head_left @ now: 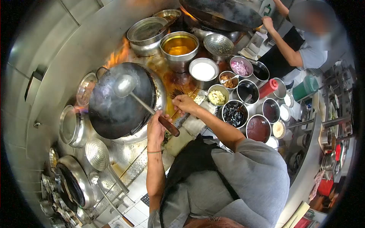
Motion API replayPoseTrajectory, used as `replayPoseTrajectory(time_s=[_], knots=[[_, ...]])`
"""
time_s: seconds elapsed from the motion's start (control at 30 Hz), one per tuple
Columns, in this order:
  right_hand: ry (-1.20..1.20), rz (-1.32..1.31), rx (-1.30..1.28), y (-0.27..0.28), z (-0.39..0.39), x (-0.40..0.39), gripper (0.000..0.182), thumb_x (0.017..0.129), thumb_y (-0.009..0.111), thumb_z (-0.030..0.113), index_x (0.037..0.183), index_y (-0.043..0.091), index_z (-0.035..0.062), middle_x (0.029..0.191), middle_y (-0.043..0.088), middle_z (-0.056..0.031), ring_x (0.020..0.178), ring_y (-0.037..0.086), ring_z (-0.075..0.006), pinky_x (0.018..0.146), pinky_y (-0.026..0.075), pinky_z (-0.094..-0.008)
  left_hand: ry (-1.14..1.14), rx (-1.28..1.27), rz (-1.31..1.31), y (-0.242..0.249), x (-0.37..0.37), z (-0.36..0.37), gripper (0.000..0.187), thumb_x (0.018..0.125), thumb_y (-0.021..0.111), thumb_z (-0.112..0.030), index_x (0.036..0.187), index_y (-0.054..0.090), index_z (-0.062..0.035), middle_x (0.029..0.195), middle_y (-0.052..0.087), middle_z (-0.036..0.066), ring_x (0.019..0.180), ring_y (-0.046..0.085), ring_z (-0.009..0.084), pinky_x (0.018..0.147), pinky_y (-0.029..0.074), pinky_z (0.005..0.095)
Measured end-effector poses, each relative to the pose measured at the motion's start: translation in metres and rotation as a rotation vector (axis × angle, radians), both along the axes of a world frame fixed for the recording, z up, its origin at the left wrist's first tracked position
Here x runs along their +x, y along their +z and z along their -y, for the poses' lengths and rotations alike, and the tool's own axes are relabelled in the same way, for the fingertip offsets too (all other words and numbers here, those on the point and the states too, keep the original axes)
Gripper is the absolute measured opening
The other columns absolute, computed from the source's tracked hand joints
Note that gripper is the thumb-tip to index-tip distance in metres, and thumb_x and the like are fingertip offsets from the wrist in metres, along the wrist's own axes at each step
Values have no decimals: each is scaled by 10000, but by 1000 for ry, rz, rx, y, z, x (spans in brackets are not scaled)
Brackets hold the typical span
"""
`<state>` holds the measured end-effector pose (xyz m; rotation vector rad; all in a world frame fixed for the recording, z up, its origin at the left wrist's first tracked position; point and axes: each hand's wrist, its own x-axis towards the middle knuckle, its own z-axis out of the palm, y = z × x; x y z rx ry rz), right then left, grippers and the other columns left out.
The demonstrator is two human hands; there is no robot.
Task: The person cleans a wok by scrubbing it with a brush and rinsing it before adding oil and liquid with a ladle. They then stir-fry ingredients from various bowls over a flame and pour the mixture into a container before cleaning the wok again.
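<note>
My left hand [155, 128] is closed around the handle of a ladle [142, 103], close to its wooden grip. The ladle's round metal bowl hangs over a dark, smoking wok [114, 110], which sits tilted on the burner. Flames rise behind the wok's far rim. To the right of the wok, my right hand [185, 104] has its fingers closed at the base of a dark, bristled wok brush [177, 92]. Most of the brush's handle is hidden by the hand. Folded pale cloths [194, 124] lie just below this hand.
A pot of yellow oil [179, 46], a pot of white stuff [204, 71] and several bowls of sauces and cut vegetables stand to the right. A perforated skimmer [97, 154] lies at left. A co-worker [300, 49] grips another large wok [224, 14] at upper right.
</note>
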<state>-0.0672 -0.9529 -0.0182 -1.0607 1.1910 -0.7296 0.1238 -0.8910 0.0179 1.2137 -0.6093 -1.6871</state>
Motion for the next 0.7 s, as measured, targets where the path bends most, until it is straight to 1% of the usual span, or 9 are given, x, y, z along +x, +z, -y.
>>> replayPoseTrajectory(time_s=[0.07, 0.2, 0.27, 0.4, 0.43, 0.53, 0.6, 0.67, 0.7], knots=[[-13, 206, 81, 16, -12, 0, 371, 994, 573, 383, 998, 613, 14, 807, 635, -73, 570, 604, -137, 464, 525, -289, -5, 4, 25, -1, 3, -4, 462, 1029, 494, -408, 1226, 544, 7, 889, 642, 107, 767, 657, 217, 673, 533, 340], [201, 293, 146, 48, -32, 26, 562, 979, 538, 529, 1083, 562, -22, 897, 632, -109, 630, 640, -199, 535, 564, -349, -217, -260, 665, 30, 25, -50, 389, 1025, 524, -332, 1177, 619, 14, 922, 664, 111, 815, 653, 233, 718, 514, 322], [259, 366, 290, 68, -47, 49, 574, 981, 498, 569, 1087, 580, 11, 892, 627, -76, 631, 607, -181, 525, 508, -288, -216, -518, 963, 46, 40, -72, 323, 1012, 556, -267, 1134, 655, 14, 934, 678, 116, 841, 647, 261, 748, 507, 327], [271, 789, 732, 54, -22, 79, 527, 997, 493, 525, 1154, 562, 27, 911, 620, -39, 573, 525, -119, 503, 428, -232, 139, -649, 1353, 62, 67, -74, 245, 951, 612, -159, 1130, 668, -2, 1091, 658, 161, 1018, 592, 338, 922, 452, 406], [254, 1026, 938, 45, -5, 79, 422, 1008, 522, 419, 1151, 551, 23, 869, 588, -6, 524, 455, -68, 456, 372, -224, 188, -656, 1459, 63, 69, -72, 247, 935, 620, -138, 1138, 663, -5, 1135, 640, 174, 1074, 566, 355, 959, 428, 431], [324, 852, 584, 64, 15, 76, 189, 1004, 534, 199, 1065, 560, 22, 691, 498, 22, 506, 468, -70, 430, 420, -234, 170, -663, 1523, 32, 91, -69, 306, 901, 654, -116, 1189, 642, -13, 1236, 594, 201, 1179, 514, 376, 1024, 390, 464], [390, 292, 234, 76, 13, 79, 202, 954, 578, 183, 1038, 557, 1, 703, 517, -5, 506, 482, -96, 434, 434, -289, 143, -640, 1449, 25, 90, -70, 333, 895, 657, -113, 1211, 632, -10, 1244, 598, 211, 1176, 526, 385, 1021, 399, 465], [503, -314, -221, 94, 8, 77, 295, 881, 623, 177, 1047, 563, -59, 735, 616, -130, 584, 613, -236, 548, 505, -386, 209, -622, 1410, 25, 83, -74, 352, 892, 649, -112, 1223, 620, 6, 1264, 596, 223, 1180, 534, 394, 1023, 407, 462], [463, -438, -634, 71, 16, 71, 348, 853, 633, 178, 1077, 559, -79, 799, 642, -200, 682, 650, -306, 627, 515, -409, 214, -622, 1414, 27, 81, -74, 362, 888, 648, -111, 1228, 615, 10, 1282, 588, 225, 1198, 524, 397, 1026, 405, 472]])
